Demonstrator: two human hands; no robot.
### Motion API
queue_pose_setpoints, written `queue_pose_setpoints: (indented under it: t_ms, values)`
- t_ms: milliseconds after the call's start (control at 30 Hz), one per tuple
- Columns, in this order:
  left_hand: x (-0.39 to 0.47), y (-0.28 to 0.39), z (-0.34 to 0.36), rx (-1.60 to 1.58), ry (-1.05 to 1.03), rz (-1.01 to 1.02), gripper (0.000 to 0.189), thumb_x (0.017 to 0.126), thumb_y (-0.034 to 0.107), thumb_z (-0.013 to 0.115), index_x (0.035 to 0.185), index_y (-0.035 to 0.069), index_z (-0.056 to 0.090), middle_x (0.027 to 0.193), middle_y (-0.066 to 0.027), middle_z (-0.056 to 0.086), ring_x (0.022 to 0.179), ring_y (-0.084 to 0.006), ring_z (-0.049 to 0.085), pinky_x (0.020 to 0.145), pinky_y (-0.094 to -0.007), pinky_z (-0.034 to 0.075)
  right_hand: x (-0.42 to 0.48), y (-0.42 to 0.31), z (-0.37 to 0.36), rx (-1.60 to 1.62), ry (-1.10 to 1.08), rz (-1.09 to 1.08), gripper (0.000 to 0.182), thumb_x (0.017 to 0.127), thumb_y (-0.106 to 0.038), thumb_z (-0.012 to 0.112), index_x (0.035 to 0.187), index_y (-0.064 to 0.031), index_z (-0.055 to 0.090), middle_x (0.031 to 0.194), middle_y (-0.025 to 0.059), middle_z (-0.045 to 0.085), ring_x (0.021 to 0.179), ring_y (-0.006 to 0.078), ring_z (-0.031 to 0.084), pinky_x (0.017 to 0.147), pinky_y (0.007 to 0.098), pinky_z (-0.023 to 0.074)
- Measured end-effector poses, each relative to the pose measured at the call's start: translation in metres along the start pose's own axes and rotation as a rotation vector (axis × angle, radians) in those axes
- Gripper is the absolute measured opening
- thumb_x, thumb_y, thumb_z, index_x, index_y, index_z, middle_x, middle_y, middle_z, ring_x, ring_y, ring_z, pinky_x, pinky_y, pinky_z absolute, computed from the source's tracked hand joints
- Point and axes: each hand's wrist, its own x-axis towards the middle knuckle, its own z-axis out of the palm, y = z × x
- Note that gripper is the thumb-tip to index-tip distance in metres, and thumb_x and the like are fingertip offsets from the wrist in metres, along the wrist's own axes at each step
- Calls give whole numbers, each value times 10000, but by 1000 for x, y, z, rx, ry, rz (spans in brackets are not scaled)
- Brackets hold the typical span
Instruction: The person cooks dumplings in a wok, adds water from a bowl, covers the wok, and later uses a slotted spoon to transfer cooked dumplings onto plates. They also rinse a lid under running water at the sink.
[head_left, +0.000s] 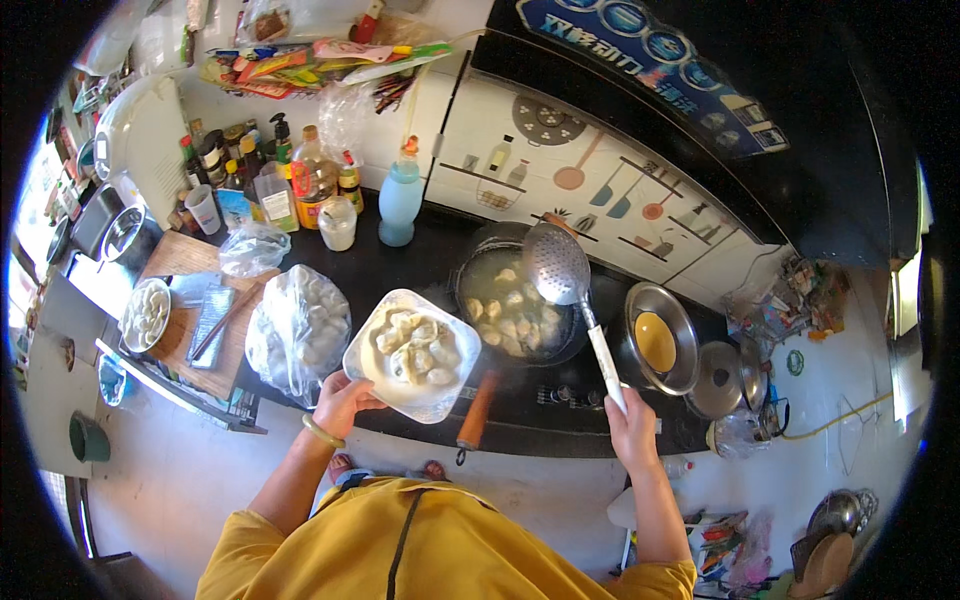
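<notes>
My left hand (343, 405) holds the near left edge of a white square dish (454, 375), tilted a little, with cooked dumplings (420, 352) on it. In my right hand (631, 426) is the white handle of a perforated metal skimmer (559, 262); its bowl is above the right part of a dark pan (459, 281). Several dumplings (514, 330) lie in cloudy liquid in this pan, whose wooden handle (478, 411) points toward me. Left of the dish sits a plastic bag of whitish pieces (298, 334).
A metal bowl with yellow contents (655, 339) stands right of the pan, beside metal lids (716, 379). At left, a wooden cutting board (180, 259) bears a plate of dumplings (146, 315) and chopsticks (225, 324). A blue bottle (400, 199) and sauce bottles (309, 176) stand behind. A range hood (675, 142) overhangs.
</notes>
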Motion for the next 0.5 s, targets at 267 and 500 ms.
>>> queue_pose_setpoints:
  t_ms: [267, 500]
  values:
    - [0, -3, -4, 44, 34, -26, 266, 788, 68, 496, 1017, -64, 530, 872, -149, 637, 734, -221, 644, 657, -319, 543, 43, 69, 21, -318, 3, 91, 209, 833, -200, 539, 849, -5, 466, 708, 239, 572, 699, 409, 573, 604, 466, 456]
    - [-1, -1, -3, 81, 50, -10, 267, 793, 88, 495, 1009, -61, 542, 874, -151, 639, 726, -219, 645, 659, -315, 541, 59, 89, 22, 54, -271, 377, 224, 844, -220, 545, 842, -2, 492, 607, 112, 530, 470, 244, 514, 424, 342, 397]
